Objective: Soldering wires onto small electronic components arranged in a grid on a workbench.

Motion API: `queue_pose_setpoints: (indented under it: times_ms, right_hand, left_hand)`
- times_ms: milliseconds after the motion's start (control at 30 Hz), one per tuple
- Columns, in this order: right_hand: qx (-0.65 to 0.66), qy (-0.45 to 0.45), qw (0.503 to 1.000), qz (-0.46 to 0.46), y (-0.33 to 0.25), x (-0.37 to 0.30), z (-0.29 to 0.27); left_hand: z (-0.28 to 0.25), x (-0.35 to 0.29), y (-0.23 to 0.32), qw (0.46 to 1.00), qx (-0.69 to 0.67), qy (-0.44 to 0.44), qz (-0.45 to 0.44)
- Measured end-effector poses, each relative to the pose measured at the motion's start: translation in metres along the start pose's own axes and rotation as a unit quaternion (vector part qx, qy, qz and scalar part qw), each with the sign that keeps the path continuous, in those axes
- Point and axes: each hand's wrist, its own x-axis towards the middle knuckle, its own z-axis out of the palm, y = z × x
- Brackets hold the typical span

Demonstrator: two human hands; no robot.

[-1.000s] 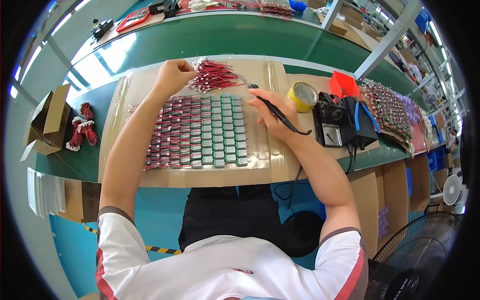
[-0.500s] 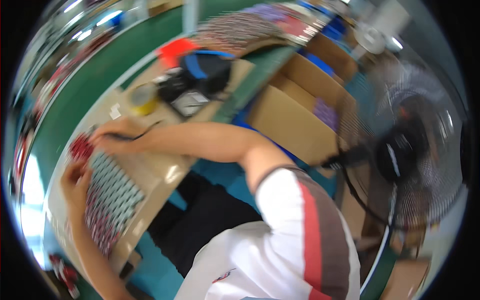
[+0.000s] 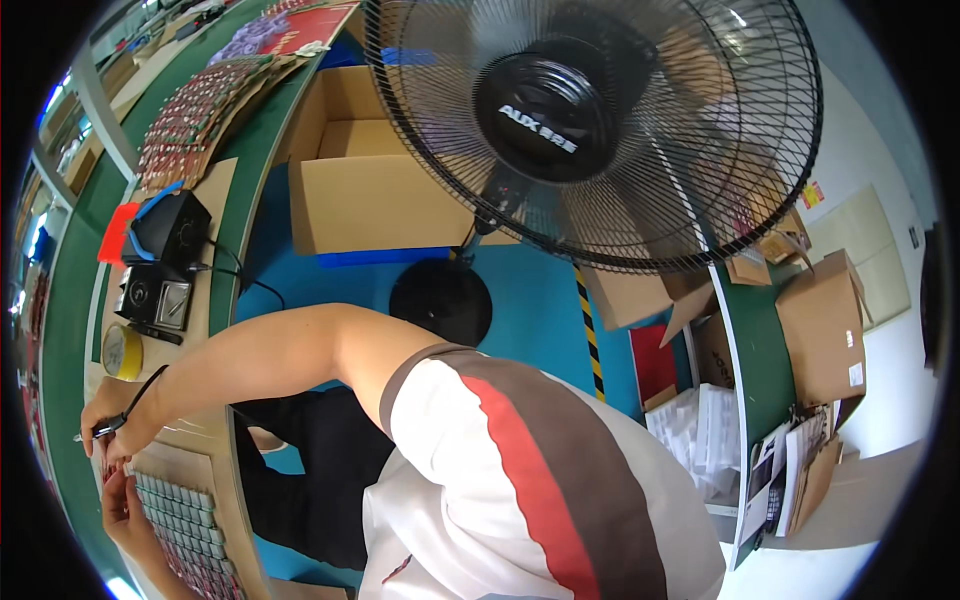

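At the left of the head view, my right hand (image 3: 118, 415) is closed around a slim black tool with a metal tip and a thin cord, apparently a soldering iron (image 3: 107, 427). Its tip points left. Just below it, my left hand (image 3: 122, 505) has its thumb and fingers pinched together; whatever they hold is too small to make out. Beside the left hand lies a panel of small grey-green blocks (image 3: 180, 510) in tight rows, with reddish parts toward its lower end. A yellow tape roll (image 3: 122, 350) stands just beyond my right hand.
A black soldering station (image 3: 168, 235) with a metal tray (image 3: 173, 303) sits farther along the bench. Past it are sheets of red and green parts (image 3: 195, 115). A big black fan (image 3: 550, 110) stands right of the bench, before an open cardboard box (image 3: 370, 200).
The view has swung right, so bench and hands appear farther left and the fan nearer the middle. My hands stay close together by the panel; the right still grips the corded tool.
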Motion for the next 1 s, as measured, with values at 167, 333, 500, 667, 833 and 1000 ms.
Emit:
queue_pose_setpoints:
  times_ms: [167,333,500,667,833,1000]
  right_hand:
    - [-0.073,-0.025,0.997,-0.024,0.002,0.001,-0.004]
    - [-0.034,-0.067,0.997,-0.021,0.011,0.004,0.013]
    - [-0.022,-0.065,0.991,-0.115,0.017,0.003,0.022]
    - [-0.001,-0.145,0.989,0.000,-0.013,0.003,0.017]
    - [0.063,-0.220,0.971,0.076,-0.014,0.014,0.039]
    - [0.076,-0.246,0.964,0.058,0.001,0.017,0.053]
  left_hand:
    - [-0.004,-0.001,0.007,1.000,0.013,0.005,-0.012]
    - [-0.029,-0.024,0.002,0.998,0.041,0.049,-0.009]
    - [-0.019,-0.047,0.027,0.992,0.090,0.090,-0.003]
    - [-0.011,-0.071,0.062,0.987,0.055,0.109,-0.105]
    - [-0.004,-0.081,0.083,0.986,0.021,0.110,-0.122]
    - [0.003,-0.078,0.089,0.982,-0.010,0.104,-0.157]
